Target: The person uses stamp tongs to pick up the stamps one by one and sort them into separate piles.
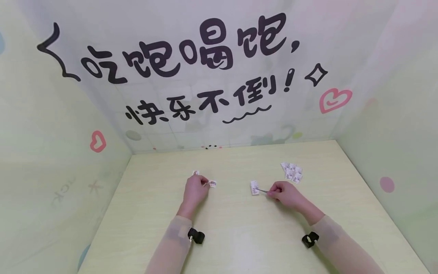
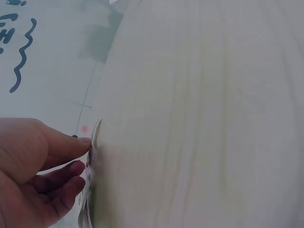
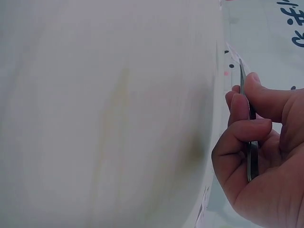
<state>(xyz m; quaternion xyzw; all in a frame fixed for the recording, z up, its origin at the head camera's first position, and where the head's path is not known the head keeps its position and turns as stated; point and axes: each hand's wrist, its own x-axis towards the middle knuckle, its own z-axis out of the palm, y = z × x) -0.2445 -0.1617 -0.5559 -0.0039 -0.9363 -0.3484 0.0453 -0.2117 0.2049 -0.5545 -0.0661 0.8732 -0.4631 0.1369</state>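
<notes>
My right hand (image 1: 285, 194) holds a pair of metal tweezers (image 3: 253, 161) with curled fingers and thumb. Their narrow tip (image 1: 258, 189) overlaps a small white printed paper piece (image 1: 254, 184) lying on the table. Over to the left, my left hand (image 1: 195, 190) pinches a small printed paper piece (image 1: 213, 184) between thumb and fingers. That paper appears edge-on and slightly bent in the left wrist view (image 2: 94, 147). Just beyond the left fingers, another small printed paper piece (image 1: 195, 173) is partly hidden by the hand.
Several small printed paper pieces (image 1: 291, 171) lie in an overlapping cluster at the back right of the pale wooden table (image 1: 226, 236). A back wall (image 1: 219, 133) with black lettering and side walls enclose the table. Each forearm wears a small black camera (image 1: 196, 236).
</notes>
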